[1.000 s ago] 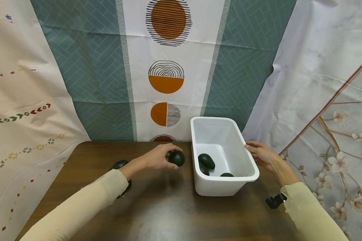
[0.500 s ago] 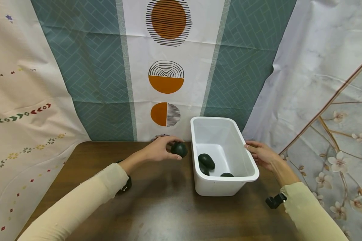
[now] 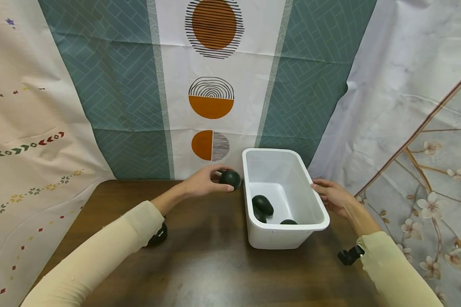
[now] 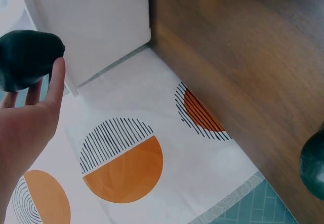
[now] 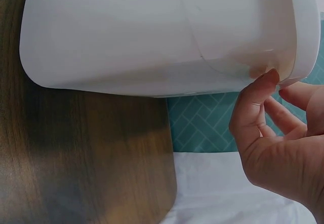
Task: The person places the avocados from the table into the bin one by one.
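Note:
My left hand (image 3: 205, 181) holds a dark green avocado (image 3: 230, 179) with curled fingers, above the table just left of a white plastic bin (image 3: 288, 228). In the left wrist view the same avocado (image 4: 30, 59) overlaps the bin's pale side wall (image 4: 101, 21). Inside the bin, one avocado (image 3: 263, 205) leans over a second avocado (image 3: 259, 215), and a third avocado (image 3: 289, 222) is partly hidden behind the near rim. On the bin's right side my right hand (image 3: 334, 197) grips the rim, thumb on top and fingers against the outer wall (image 5: 152, 36).
Another avocado (image 4: 314, 165) lies on the brown wooden table (image 4: 243, 46); my left arm hides it in the head view. A patterned cloth (image 3: 211, 123) hangs behind the table, with a flowered cloth (image 3: 418, 183) at the right and a cream cloth at the left.
My left hand has lifted the avocado and carried it slightly right and away from me, up towards the bin's left rim. The right hand and bin have stayed put.

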